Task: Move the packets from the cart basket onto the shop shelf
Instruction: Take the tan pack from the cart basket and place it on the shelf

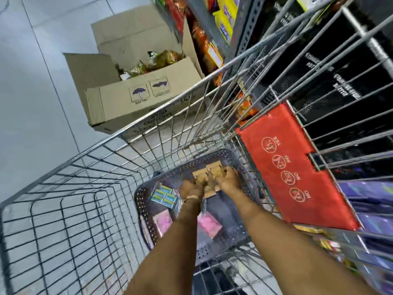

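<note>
Both arms reach down into the wire cart [63, 188], where a dark perforated plastic basket [212, 248] sits against the child-seat end, beside the red flap [293, 167]. The left hand [192, 187] and right hand [228, 179] meet over a tan packet [204, 174] at the basket's far end. Motion blur hides the fingers; whether either hand has closed on the packet cannot be told.

Remaining stock in the basket: 1 blue-and-white carded packet [163, 198] left of the left wrist, and 2 pink packets [209, 225] beneath the forearms.

Assessment: the packets appear flat, light and card-backed, likely stiff enough to lift by opposite edges, and film fronts may be slippery. Recommended hold is a 2-handed pinch on the long sides.

The shop shelf [244, 28] stands to the right, beyond the cart wall, well apart from the hands.
</note>
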`<state>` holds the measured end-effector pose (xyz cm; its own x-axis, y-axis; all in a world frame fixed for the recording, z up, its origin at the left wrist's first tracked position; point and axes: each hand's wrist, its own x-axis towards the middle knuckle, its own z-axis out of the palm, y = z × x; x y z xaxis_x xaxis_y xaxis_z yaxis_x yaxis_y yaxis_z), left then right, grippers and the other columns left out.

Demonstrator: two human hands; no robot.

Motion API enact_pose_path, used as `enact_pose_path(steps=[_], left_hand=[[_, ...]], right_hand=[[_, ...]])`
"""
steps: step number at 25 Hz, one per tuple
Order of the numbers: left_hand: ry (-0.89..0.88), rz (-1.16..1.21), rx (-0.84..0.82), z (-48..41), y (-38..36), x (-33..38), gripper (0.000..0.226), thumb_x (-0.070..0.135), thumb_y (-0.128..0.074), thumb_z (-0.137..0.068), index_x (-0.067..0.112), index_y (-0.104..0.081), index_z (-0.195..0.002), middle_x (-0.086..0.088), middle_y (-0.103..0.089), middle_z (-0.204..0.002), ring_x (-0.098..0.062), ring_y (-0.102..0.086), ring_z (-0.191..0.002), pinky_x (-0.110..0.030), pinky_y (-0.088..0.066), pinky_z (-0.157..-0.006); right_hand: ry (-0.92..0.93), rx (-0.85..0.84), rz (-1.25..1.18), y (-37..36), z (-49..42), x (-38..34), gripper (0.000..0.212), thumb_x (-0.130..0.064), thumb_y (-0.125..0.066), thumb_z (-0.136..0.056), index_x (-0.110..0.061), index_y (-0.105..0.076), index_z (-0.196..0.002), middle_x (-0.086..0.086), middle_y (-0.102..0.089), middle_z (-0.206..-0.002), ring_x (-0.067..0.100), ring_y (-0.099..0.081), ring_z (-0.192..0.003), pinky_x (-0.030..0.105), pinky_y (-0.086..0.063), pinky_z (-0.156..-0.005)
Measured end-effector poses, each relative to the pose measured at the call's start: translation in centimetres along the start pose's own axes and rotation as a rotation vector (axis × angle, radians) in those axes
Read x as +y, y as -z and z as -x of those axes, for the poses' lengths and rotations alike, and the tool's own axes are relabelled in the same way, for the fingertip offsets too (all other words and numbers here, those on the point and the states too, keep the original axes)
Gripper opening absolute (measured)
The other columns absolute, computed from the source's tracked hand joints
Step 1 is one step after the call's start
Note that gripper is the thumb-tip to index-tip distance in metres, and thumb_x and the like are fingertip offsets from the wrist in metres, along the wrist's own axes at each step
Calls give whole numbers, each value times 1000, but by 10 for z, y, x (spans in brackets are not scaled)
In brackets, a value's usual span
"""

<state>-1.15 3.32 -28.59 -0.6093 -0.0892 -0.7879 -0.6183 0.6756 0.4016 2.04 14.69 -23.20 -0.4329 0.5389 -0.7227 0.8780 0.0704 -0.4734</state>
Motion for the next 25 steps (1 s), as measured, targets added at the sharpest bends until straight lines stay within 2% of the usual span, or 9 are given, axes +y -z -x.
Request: enact_pose_path(steps=[2,4,7,9,12,14,17,21,25], left_hand=[[26,111,-56,-16,-4,-11,35,29,-73,-73,0,-66,-91,-25,-72,-100,-40,-69,-96,-53,-57,-85],[37,243,-173,19,16,14,16,15,-70,-79,8,-64,-92,-14,-73,-94,-27,-70,-86,-40,-60,-83],[-20,379,-348,53,34,32,14,-4,-71,-77,9,-65,-80,3,-72,-57,-12,-65,-53,-14,-51,-45],[-65,390,-444,73,46,35,20,-6,-76,-66,7,-69,-80,-1,-75,-62,-21,-69,-63,-21,-57,-53],[-73,401,-546,105,66,45,61,0,-72,-51,-3,-60,-110,-24,-68,-103,-40,-65,-94,-42,-55,-79],[-71,454,-612,138,82,59,56,-9,-61,-64,-3,-51,-119,-28,-62,-111,-36,-61,-96,-41,-52,-81],[-143,520,-734,190,100,78,44,-19,-45,-77,1,-57,-115,-24,-64,-108,-33,-60,-97,-42,-50,-86],[-401,517,-794,283,107,112,42,-7,-62,-68,3,-63,-110,-13,-74,-92,-26,-66,-85,-32,-56,-74],[-533,529,-912,387,86,143,42,-10,-60,-81,14,-59,-116,-17,-72,-102,-29,-68,-83,-34,-62,-62]], right_hand=[[-84,-71,-216,7,2,0,32,-12,-72,-72,-13,-56,-100,14,-64,-99,26,-62,-83,31,-49,-68],[-182,-184,-342,20,15,-2,29,-8,-69,-80,-18,-50,-99,3,-62,-85,14,-60,-67,24,-45,-58],[-267,-329,-433,39,40,-1,16,-9,-64,-86,-21,-54,-84,-8,-64,-63,3,-59,-51,21,-45,-50],[-342,-343,-483,51,56,-1,19,-10,-62,-88,-19,-51,-75,-6,-63,-60,8,-57,-53,24,-43,-51],[-434,-362,-499,76,90,-17,25,-7,-57,-90,-15,-48,-68,0,-62,-45,14,-55,-49,27,-45,-44],[-392,-317,-581,97,116,-22,23,-5,-61,-87,-12,-50,-69,6,-61,-61,17,-55,-53,27,-49,-43],[-210,-218,-817,134,164,-19,16,-1,-60,-86,-14,-52,-82,6,-63,-75,14,-60,-56,23,-50,-43],[69,-90,-1080,204,243,-8,26,10,-53,-85,-14,-57,-95,4,-68,-80,12,-66,-59,23,-52,-47],[290,52,-1232,283,323,20,40,10,-58,-78,-11,-60,-112,7,-75,-96,17,-72,-78,25,-59,-63]])
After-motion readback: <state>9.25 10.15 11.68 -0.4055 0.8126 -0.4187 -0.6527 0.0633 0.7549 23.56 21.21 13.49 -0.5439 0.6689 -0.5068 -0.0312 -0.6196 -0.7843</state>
